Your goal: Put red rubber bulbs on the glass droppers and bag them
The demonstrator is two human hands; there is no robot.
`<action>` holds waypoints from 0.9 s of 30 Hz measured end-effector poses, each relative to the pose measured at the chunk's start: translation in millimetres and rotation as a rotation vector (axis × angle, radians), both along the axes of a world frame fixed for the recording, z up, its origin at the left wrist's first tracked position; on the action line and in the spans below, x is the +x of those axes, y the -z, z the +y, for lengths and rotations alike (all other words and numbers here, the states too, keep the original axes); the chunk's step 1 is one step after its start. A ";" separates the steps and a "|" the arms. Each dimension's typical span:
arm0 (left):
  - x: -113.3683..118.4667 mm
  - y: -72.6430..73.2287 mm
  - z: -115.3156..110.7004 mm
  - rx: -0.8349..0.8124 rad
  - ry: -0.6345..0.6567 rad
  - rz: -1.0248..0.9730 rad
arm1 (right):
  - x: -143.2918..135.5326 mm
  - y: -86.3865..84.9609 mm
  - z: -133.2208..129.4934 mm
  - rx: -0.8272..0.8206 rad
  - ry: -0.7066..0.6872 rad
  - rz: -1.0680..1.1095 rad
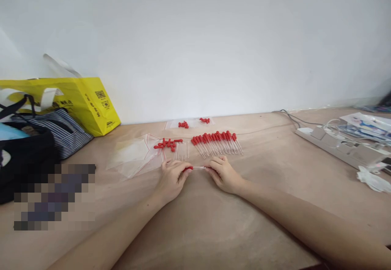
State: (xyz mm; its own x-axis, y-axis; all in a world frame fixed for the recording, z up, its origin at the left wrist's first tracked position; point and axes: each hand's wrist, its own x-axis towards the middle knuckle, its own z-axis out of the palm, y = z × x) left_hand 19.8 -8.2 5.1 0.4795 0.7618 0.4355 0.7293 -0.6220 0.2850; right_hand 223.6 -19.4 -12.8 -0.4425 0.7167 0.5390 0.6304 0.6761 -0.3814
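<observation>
Between my two hands lies a clear dropper (199,167) with a red bulb. My left hand (174,176) pinches the red bulb end, and my right hand (224,174) pinches the clear tube's other end. Just beyond my hands, a row of droppers with red bulbs (215,137) lies side by side, tubes toward me. Left of that row sit loose red bulbs (168,143) on clear plastic bags (137,156), with several bare clear tubes (182,151) beside them. Farther back, more red bulbs (183,125) rest on another clear bag.
A yellow bag (91,103), a striped pouch (71,129) and a black bag (27,156) stand at the left. A blurred-out object (55,196) lies nearer. On the right are a white power strip (330,148), cables, crumpled tissue (374,180) and printed packets (366,125).
</observation>
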 end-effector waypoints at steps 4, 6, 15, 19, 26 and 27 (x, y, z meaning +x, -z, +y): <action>2.0 -0.3 -3.0 -0.005 0.037 -0.030 | 0.0 -1.0 -1.1 0.000 -0.039 0.028; 2.7 -0.7 -4.3 -0.019 0.051 -0.043 | 0.5 -1.6 -0.9 0.001 -0.051 0.017; 3.5 -1.5 -6.9 0.009 0.093 0.005 | 3.2 -6.6 -0.4 0.150 -0.072 -0.139; 3.9 -1.8 -8.8 0.021 0.124 0.008 | 1.2 -6.4 -0.6 0.217 -0.074 -0.147; 3.8 -1.5 -9.0 0.046 0.184 0.013 | -3.4 -4.1 1.3 0.348 -0.082 -0.110; 3.9 -1.3 -8.8 0.047 0.180 0.012 | -4.4 -3.9 1.5 0.347 -0.084 -0.103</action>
State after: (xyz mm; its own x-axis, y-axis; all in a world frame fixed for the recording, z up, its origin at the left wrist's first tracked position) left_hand 23.7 -16.9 6.3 0.6116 0.6425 0.4616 0.6086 -0.7549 0.2444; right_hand 219.2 -18.0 -8.9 -0.5567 0.4579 0.6931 0.5904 0.8050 -0.0576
